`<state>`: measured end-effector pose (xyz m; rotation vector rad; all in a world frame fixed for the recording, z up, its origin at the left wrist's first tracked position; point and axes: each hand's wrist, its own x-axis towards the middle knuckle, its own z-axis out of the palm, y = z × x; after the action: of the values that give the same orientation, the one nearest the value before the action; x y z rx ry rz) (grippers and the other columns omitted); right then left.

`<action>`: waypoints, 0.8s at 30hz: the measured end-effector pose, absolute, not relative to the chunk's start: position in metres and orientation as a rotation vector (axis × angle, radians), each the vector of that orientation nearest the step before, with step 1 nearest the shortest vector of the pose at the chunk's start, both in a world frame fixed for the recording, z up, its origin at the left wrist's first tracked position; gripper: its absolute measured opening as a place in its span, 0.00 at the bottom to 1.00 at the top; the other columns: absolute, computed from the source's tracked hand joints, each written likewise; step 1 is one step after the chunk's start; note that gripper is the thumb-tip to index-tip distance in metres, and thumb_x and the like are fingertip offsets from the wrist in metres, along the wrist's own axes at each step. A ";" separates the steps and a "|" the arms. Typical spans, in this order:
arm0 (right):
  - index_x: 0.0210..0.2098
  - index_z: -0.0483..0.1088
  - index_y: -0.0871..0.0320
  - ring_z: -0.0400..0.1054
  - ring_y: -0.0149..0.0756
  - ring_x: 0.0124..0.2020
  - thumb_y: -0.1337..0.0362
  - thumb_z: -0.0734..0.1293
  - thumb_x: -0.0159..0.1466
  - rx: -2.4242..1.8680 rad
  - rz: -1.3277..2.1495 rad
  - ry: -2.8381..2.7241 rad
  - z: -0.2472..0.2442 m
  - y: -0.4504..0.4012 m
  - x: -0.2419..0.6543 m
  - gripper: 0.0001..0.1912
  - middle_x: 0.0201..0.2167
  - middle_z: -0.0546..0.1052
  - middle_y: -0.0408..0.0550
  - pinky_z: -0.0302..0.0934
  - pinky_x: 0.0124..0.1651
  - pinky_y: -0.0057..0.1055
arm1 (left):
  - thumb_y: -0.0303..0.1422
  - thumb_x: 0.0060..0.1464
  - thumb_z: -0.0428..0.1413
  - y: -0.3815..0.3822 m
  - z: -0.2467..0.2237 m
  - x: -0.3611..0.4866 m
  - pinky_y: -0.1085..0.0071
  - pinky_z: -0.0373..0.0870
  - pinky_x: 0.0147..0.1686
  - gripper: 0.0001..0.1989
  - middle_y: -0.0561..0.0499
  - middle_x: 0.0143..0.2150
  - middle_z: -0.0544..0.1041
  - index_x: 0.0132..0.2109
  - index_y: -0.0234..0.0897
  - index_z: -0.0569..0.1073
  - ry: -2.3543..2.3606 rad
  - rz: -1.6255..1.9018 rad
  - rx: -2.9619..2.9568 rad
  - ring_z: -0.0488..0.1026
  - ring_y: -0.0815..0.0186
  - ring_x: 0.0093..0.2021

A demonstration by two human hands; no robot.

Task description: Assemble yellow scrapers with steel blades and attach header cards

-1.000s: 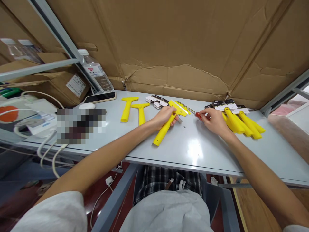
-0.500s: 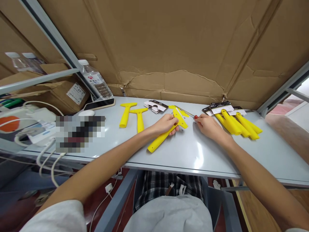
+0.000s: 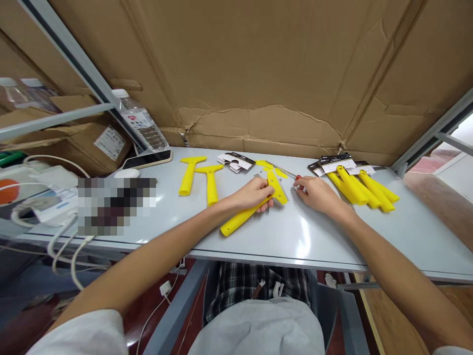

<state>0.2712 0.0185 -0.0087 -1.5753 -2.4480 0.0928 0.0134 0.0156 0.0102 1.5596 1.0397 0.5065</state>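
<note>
My left hand [image 3: 254, 192] is closed round the neck of a yellow scraper [image 3: 240, 220]. Its handle points down-left toward the table's front edge, and a thin greyish strip shows along its wide head. My right hand [image 3: 318, 192] grips the red handle of a screwdriver [image 3: 298, 178]. The screwdriver's thin shaft points left, behind the scraper head, over small yellow plates [image 3: 264, 163] on the table. Small screws [image 3: 280, 183] lie close to the scraper head. Two more yellow scrapers, one farther left [image 3: 188, 177] and one nearer [image 3: 212, 187], rest left of my left hand.
Printed cards [image 3: 236, 161] lie at the back. Several yellow handles with black-and-white cards [image 3: 369, 190] are piled at the right. A phone [image 3: 148, 159], a water bottle [image 3: 142, 123] and white cables [image 3: 62, 231] occupy the left. Cardboard [image 3: 258, 74] walls the back.
The scraper in my left hand has turned slightly, and its head sits a little lower. My right hand keeps the screwdriver in nearly the same place. The view has shifted slightly.
</note>
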 end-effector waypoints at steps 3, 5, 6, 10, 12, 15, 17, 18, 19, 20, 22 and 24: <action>0.50 0.83 0.54 0.77 0.46 0.48 0.68 0.63 0.72 -1.548 0.108 -2.451 -0.010 0.019 0.271 0.16 0.51 0.83 0.54 0.64 0.47 0.36 | 0.24 0.65 0.49 0.015 0.011 0.014 0.72 0.64 0.18 0.13 0.45 0.28 0.80 0.31 0.35 0.70 1.033 0.512 1.573 0.67 0.72 0.17; 0.45 0.83 0.54 0.77 0.45 0.46 0.68 0.64 0.72 -1.540 0.125 -2.445 -0.012 0.020 0.273 0.14 0.49 0.84 0.53 0.63 0.46 0.36 | 0.24 0.65 0.49 0.016 0.010 0.013 0.72 0.65 0.19 0.14 0.45 0.28 0.80 0.30 0.35 0.70 1.033 0.502 1.585 0.68 0.72 0.17; 0.43 0.82 0.54 0.77 0.44 0.45 0.68 0.65 0.71 -1.537 0.129 -2.440 -0.013 0.021 0.274 0.13 0.47 0.84 0.53 0.63 0.45 0.36 | 0.24 0.65 0.49 0.016 0.008 0.013 0.71 0.65 0.19 0.13 0.45 0.28 0.80 0.30 0.35 0.70 1.036 0.497 1.589 0.69 0.71 0.18; 0.38 0.80 0.56 0.74 0.40 0.38 0.69 0.67 0.69 -1.450 0.197 -2.376 -0.014 0.023 0.274 0.08 0.42 0.82 0.51 0.63 0.43 0.35 | 0.28 0.65 0.51 0.019 0.001 0.011 0.72 0.65 0.19 0.12 0.43 0.29 0.82 0.31 0.36 0.71 1.046 0.469 1.631 0.70 0.70 0.18; 0.39 0.80 0.56 0.72 0.37 0.35 0.68 0.68 0.69 -1.349 0.282 -2.236 -0.013 0.021 0.270 0.07 0.41 0.81 0.51 0.65 0.43 0.36 | 0.29 0.65 0.52 0.020 -0.001 0.011 0.72 0.65 0.20 0.12 0.43 0.28 0.82 0.31 0.35 0.72 1.048 0.456 1.656 0.70 0.70 0.18; 0.41 0.82 0.55 0.72 0.37 0.37 0.61 0.69 0.70 -1.183 0.433 -1.969 -0.009 0.015 0.258 0.08 0.44 0.80 0.53 0.68 0.41 0.36 | 0.28 0.64 0.53 0.017 0.001 0.013 0.73 0.66 0.20 0.11 0.44 0.28 0.82 0.31 0.35 0.72 1.042 0.451 1.662 0.71 0.70 0.19; 0.41 0.83 0.54 0.74 0.40 0.44 0.56 0.71 0.69 -1.112 0.532 -1.860 -0.008 0.010 0.248 0.10 0.49 0.79 0.54 0.70 0.39 0.36 | 0.28 0.63 0.53 0.014 0.005 0.016 0.73 0.67 0.20 0.12 0.45 0.28 0.82 0.30 0.36 0.72 1.046 0.443 1.674 0.71 0.70 0.19; 0.41 0.83 0.53 0.75 0.42 0.47 0.54 0.72 0.68 -1.095 0.581 -1.830 -0.008 0.008 0.244 0.10 0.50 0.79 0.55 0.71 0.39 0.35 | 0.28 0.64 0.52 0.012 0.007 0.017 0.73 0.67 0.21 0.13 0.46 0.27 0.81 0.29 0.36 0.72 1.054 0.437 1.688 0.71 0.70 0.18; 0.41 0.83 0.53 0.74 0.44 0.50 0.53 0.73 0.68 -1.087 0.625 -1.810 -0.009 0.006 0.239 0.11 0.52 0.78 0.55 0.72 0.38 0.35 | 0.28 0.64 0.52 0.010 0.009 0.019 0.73 0.68 0.21 0.14 0.47 0.25 0.80 0.28 0.36 0.72 1.062 0.432 1.707 0.71 0.70 0.18; 0.41 0.83 0.52 0.74 0.45 0.53 0.52 0.73 0.67 -1.084 0.664 -1.796 -0.010 0.004 0.236 0.12 0.52 0.78 0.55 0.72 0.37 0.34 | 0.28 0.65 0.52 0.008 0.011 0.019 0.74 0.67 0.21 0.16 0.47 0.23 0.78 0.27 0.36 0.72 1.067 0.428 1.728 0.71 0.70 0.18; 0.41 0.84 0.52 0.73 0.47 0.56 0.50 0.73 0.67 -1.082 0.722 -1.780 -0.013 0.002 0.230 0.13 0.53 0.77 0.56 0.73 0.36 0.34 | 0.29 0.66 0.51 0.006 0.011 0.020 0.74 0.67 0.21 0.18 0.48 0.21 0.76 0.26 0.36 0.72 1.060 0.429 1.760 0.70 0.70 0.18; 0.41 0.84 0.52 0.73 0.48 0.57 0.50 0.73 0.67 -1.090 0.754 -1.772 -0.015 0.000 0.226 0.14 0.53 0.77 0.56 0.74 0.36 0.34 | 0.31 0.67 0.51 0.006 0.010 0.020 0.74 0.67 0.21 0.19 0.49 0.20 0.76 0.26 0.37 0.72 1.038 0.438 1.785 0.71 0.69 0.18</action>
<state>0.2258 0.0002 -0.0155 -1.0897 -1.7719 0.7542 0.0202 0.0055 0.0096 1.7846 1.0377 0.4379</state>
